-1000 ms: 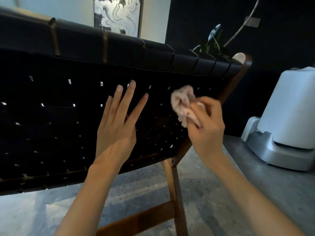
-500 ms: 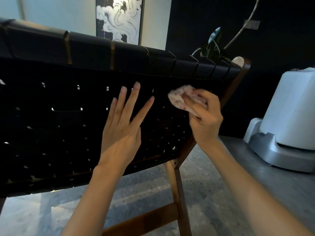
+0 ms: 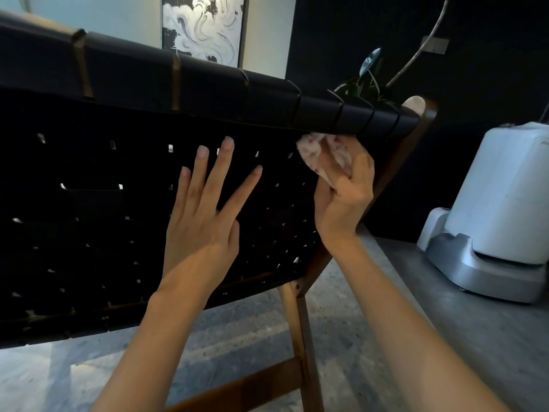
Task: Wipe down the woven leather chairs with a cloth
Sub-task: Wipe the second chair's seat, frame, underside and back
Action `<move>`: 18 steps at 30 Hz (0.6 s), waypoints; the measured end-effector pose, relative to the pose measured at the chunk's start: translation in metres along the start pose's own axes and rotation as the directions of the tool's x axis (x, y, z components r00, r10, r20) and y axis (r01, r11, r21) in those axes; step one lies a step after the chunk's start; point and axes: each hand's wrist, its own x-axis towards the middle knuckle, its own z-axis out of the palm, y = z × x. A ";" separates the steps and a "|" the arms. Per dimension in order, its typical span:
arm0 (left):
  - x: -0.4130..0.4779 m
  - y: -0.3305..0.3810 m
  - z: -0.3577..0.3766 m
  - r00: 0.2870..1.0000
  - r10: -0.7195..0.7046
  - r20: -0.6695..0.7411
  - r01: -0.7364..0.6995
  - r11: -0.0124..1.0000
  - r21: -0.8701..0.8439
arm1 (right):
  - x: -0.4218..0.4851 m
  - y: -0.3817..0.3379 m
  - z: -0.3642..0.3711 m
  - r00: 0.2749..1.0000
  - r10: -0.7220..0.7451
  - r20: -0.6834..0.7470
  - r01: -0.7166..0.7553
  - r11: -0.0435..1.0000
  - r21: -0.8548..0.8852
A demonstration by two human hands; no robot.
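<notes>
Left hand (image 3: 202,230) flat, fingers spread wide, bracing woven chair back (image 3: 89,203) mid-panel. Right hand (image 3: 346,200) grips bunched cloth (image 3: 320,156), pressed to weave at upper right corner under top rail. Risk: loose cloth edge may snag in strap gaps; a hard push could rock the chair.

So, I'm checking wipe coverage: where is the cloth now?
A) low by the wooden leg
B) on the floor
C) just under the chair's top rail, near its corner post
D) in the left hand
C: the right hand holds the cloth just under the top rail of the chair; the left hand lies flat and empty.
</notes>
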 end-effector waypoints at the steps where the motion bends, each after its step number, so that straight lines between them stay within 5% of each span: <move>1: 0.000 0.001 0.001 1.000 0.000 0.001 0.000 1.000 0.001 | -0.002 0.004 0.001 0.999 -0.038 -0.003 0.038 0.999 -0.020; 4: 0.000 0.004 0.005 1.000 -0.007 0.007 0.007 1.000 -0.003 | -0.025 0.022 -0.001 0.980 -0.163 0.113 0.167 0.985 -0.032; 8: -0.002 0.004 0.006 1.000 0.004 0.009 -0.004 1.000 -0.011 | -0.087 0.021 0.006 0.976 -0.003 0.217 0.002 1.000 0.003; 10: -0.004 0.003 0.006 1.000 0.005 0.026 -0.005 1.000 -0.014 | -0.112 0.022 0.008 0.947 -0.073 0.312 0.074 0.997 0.009; 14: -0.008 0.003 0.004 0.998 0.013 0.054 -0.012 1.000 -0.027 | -0.151 0.030 0.016 0.921 0.011 0.390 0.013 0.998 -0.059; 18: -0.009 0.000 0.002 0.998 0.022 0.059 -0.020 0.999 -0.039 | -0.186 0.036 0.011 0.689 0.073 0.721 0.011 0.994 -0.111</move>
